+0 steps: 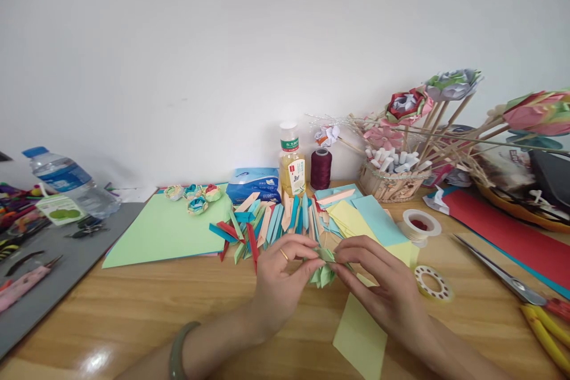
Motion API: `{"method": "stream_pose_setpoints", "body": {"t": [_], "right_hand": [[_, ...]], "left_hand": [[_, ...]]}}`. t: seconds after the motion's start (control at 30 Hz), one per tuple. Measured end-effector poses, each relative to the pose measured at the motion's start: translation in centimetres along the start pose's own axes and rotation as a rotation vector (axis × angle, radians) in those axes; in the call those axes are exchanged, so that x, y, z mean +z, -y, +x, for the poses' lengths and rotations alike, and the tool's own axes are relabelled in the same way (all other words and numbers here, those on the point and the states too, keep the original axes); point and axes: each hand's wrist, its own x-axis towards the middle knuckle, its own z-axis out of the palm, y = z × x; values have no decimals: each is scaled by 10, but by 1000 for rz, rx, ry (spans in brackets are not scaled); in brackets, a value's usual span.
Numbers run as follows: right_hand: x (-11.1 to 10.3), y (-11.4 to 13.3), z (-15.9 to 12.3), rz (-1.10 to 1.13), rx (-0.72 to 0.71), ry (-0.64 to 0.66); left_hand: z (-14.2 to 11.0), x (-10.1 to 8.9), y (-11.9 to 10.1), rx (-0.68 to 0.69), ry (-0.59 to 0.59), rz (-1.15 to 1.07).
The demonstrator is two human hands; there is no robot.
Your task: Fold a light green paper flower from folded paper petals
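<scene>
Between them the left hand (282, 276) and right hand (387, 288) pinch the folded green paper (324, 276) over the desk (240, 332), and I suspect an uneven tug or hard squeeze could tear or flatten its folds. The wood-grained desk shines at front left, with a plain white wall (178, 47) behind.

A light-green folded paper piece (323, 276), its folds flaring downward, is pinched between both hands (279, 282) (389, 294).
</scene>
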Motion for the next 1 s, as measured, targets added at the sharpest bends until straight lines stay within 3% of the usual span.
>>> {"method": "stream_pose_setpoints", "body": {"t": [0.3,0.67,0.73,0.87,1.0], "right_hand": [[-2,-2,3,190,-29,143],[-1,-7,2,186,-32,154],[0,-7,2,183,26,160],[1,-8,3,197,250,217],[3,-9,5,270,468,282]], "left_hand": [[1,-2,0,118,115,70],[2,-1,5,211,80,33],[3,-1,5,82,147,-2],[10,-2,4,-357,329,-108],[14,-2,8,-427,331,-124]]}}
